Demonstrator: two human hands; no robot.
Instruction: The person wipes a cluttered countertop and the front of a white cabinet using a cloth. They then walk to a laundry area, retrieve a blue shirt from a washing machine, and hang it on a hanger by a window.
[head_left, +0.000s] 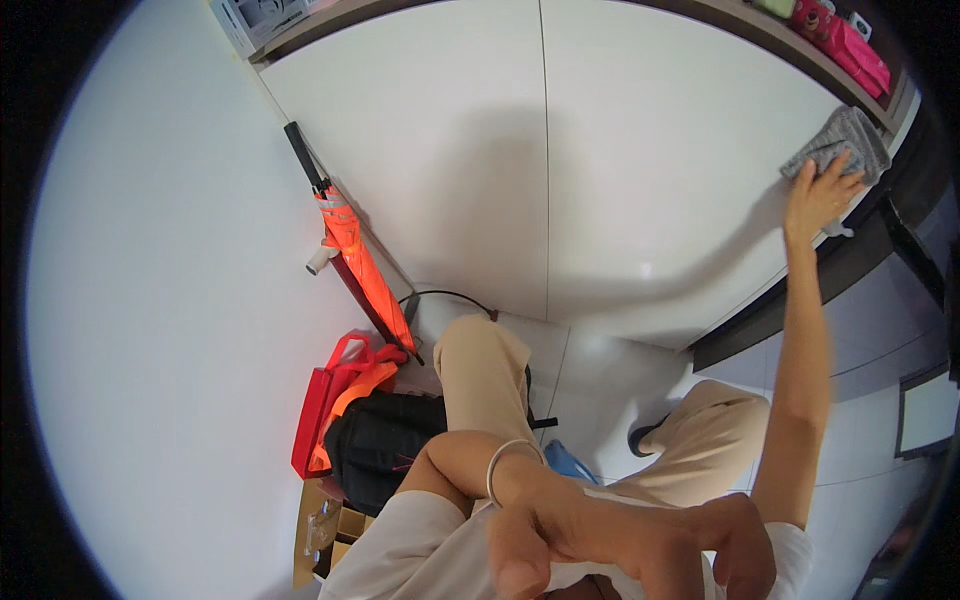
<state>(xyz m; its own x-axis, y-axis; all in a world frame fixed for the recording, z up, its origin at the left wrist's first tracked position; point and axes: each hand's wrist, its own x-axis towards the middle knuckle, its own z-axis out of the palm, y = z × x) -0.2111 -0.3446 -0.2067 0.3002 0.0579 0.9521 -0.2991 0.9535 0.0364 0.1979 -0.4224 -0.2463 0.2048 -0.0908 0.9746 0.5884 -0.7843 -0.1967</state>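
Observation:
At the upper right, my right hand presses a folded grey cloth against the right edge of a white cabinet door, just below the shelf. Its fingers are spread over the cloth, and a loose corner hangs below the palm. Close to the camera at the bottom, my left hand is raised in front of my body with a bracelet on the wrist. The thumb stands apart from the bent fingers, and no object shows between them. The lower picture edge cuts off some of the fingertips.
Against the left wall lean an orange umbrella and a dark red stick-like object. Below them are a red bag, a black backpack and an open cardboard box. Pink packaging lies on the shelf.

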